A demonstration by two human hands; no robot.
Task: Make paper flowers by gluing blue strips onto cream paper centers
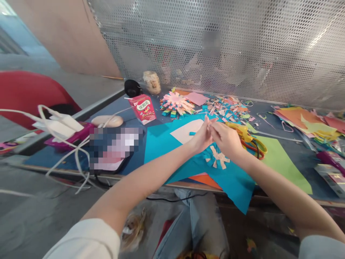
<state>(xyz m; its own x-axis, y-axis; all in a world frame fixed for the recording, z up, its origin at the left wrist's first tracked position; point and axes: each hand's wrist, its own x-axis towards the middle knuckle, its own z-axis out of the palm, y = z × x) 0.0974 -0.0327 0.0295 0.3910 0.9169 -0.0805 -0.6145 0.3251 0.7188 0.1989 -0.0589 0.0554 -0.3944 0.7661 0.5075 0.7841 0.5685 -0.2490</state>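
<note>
Above the blue paper (159, 144), my left hand (202, 137) and my right hand (225, 136) meet at their fingertips. Both are closed in a pinch; whatever lies between the fingers is too small or hidden to name. A short blue paper strip (192, 133) shows beside my left hand, over a pale pink paper sheet (180, 133). Just below my hands rests a small fringed paper flower (219, 160) in blue and cream. Close to my right hand are yellow-handled scissors (242, 133), partly covered by that hand and forearm.
A layered paper flower (176, 102) and paper scraps (226, 108) lie towards the perforated metal panel (188, 54). Left stand a red drink carton (142, 109), a phone (115, 149) and white cables (78, 154). Green paper (285, 162) and a coloured paper pile (307, 120) lie right.
</note>
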